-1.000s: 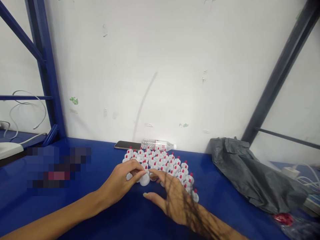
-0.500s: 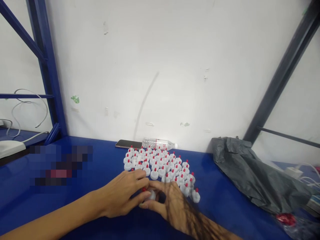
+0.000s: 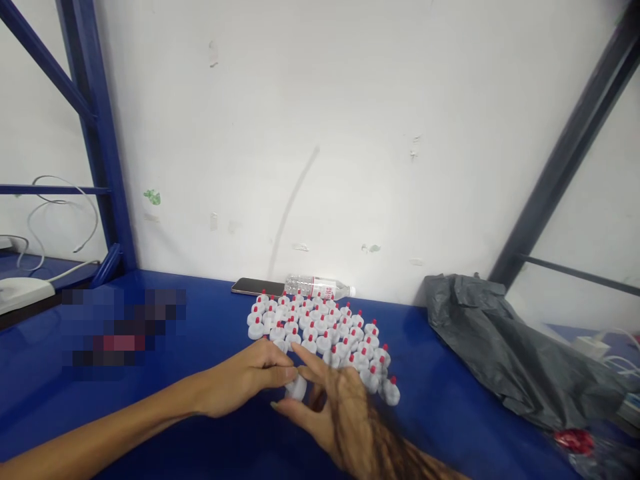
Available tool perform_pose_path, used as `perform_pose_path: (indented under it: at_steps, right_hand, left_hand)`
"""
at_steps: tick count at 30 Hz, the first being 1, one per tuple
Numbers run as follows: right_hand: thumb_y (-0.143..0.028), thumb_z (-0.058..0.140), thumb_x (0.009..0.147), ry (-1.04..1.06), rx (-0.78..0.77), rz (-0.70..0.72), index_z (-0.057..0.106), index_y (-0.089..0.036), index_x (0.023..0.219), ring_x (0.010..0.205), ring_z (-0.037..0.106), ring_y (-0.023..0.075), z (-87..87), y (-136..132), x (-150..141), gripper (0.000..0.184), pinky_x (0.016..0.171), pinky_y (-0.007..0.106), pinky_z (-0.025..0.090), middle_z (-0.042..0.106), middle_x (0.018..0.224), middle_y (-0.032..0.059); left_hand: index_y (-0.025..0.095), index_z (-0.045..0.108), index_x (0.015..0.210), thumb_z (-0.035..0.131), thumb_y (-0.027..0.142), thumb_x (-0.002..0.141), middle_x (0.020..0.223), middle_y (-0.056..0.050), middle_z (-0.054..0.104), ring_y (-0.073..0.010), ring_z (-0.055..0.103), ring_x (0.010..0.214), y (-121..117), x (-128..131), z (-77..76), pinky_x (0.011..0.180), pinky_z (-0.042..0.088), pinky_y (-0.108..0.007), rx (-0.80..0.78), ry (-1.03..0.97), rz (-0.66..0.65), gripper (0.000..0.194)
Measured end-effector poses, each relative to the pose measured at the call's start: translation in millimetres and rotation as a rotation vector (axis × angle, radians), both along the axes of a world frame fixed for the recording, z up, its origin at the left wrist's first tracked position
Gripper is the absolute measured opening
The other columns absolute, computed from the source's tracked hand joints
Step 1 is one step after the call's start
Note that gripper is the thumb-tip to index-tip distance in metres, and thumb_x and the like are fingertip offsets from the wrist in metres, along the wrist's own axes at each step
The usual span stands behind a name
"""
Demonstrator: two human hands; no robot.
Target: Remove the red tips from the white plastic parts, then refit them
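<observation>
Several small white caps with red tips stand in rows on the blue tabletop. Just in front of the rows, both my hands meet over one white cap. My left hand pinches it from the left with fingers closed. My right hand holds it from the right between thumb and fingers, the index finger raised above it. The cap's red tip is hidden by my fingers.
A phone and a lying water bottle rest against the white wall behind the caps. A crumpled dark plastic bag fills the right side. Blue rack posts stand at left, with white cables beyond. A red item lies at lower right.
Both hands drew back from the rows toward me with one white cap between them. The right index finger has lifted above the cap.
</observation>
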State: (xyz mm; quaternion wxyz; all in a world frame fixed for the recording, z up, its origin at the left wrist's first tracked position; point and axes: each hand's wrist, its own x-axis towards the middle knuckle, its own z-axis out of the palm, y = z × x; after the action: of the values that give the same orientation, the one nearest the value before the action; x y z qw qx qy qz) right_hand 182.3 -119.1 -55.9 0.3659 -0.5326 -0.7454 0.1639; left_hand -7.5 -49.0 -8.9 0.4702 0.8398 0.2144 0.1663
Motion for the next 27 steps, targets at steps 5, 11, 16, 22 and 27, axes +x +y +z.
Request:
perform_pose_path:
  at_steps: [5, 11, 16, 22, 27]
  right_hand:
    - [-0.041, 0.061, 0.1, -0.308, 0.386, 0.011, 0.038, -0.025, 0.16, 0.065, 0.072, 0.0216, -8.4, 3, 19, 0.066, 0.066, 0.034, 0.059, 0.079, 0.088, 0.0034]
    - [-0.037, 0.063, 0.098, -0.185, 0.349, -0.038, 0.072, -0.026, 0.113, 0.079, 0.074, 0.0196, 7.9, 11, 30, 0.021, 0.076, 0.031, 0.057, 0.079, 0.096, 0.0018]
    - [-0.037, 0.07, 0.094, -0.128, 0.179, 0.112, 0.067, -0.029, 0.11, 0.096, 0.071, 0.0195, 12.5, 2, 20, 0.018, 0.091, 0.033, 0.054, 0.076, 0.105, -0.0016]
    - [-0.034, 0.074, 0.093, -0.089, 0.063, 0.234, 0.065, -0.028, 0.107, 0.107, 0.065, 0.0193, 9.1, -1, 21, 0.018, 0.1, 0.034, 0.049, 0.072, 0.113, -0.0016]
    - [-0.03, 0.076, 0.092, -0.075, 0.086, 0.186, 0.069, -0.026, 0.097, 0.099, 0.063, 0.0172, 10.6, 4, 18, 0.009, 0.09, 0.03, 0.05, 0.065, 0.1, -0.0013]
  left_hand:
    - [0.023, 0.032, 0.061, 0.058, 0.068, 0.089, 0.051, 0.009, 0.025, -0.0075, 0.022, 0.043, 19, -8, -10.3, 0.038, 0.019, -0.024, -0.468, -0.066, 0.061, 0.059]
    - [0.023, 0.028, 0.064, 0.051, 0.063, 0.094, 0.06, 0.008, 0.02, -0.0089, 0.017, 0.051, 66, -51, 25.4, 0.045, 0.015, -0.025, -0.047, -0.126, 0.294, 0.055]
    - [0.021, 0.034, 0.066, 0.057, 0.04, 0.091, 0.063, 0.005, 0.032, -0.0113, 0.027, 0.058, 75, -69, 32.3, 0.054, 0.022, -0.028, 0.367, 0.382, 0.192, 0.039]
    - [0.021, 0.046, 0.063, 0.061, 0.03, 0.079, 0.057, 0.004, 0.048, -0.0128, 0.037, 0.051, 59, -67, 24.6, 0.049, 0.023, -0.028, 0.369, 0.586, 0.164, 0.024]
    - [0.021, 0.047, 0.062, 0.063, 0.04, 0.082, 0.057, 0.004, 0.05, -0.0127, 0.037, 0.048, 55, -65, 31.0, 0.047, 0.024, -0.028, 0.356, 0.602, 0.181, 0.032]
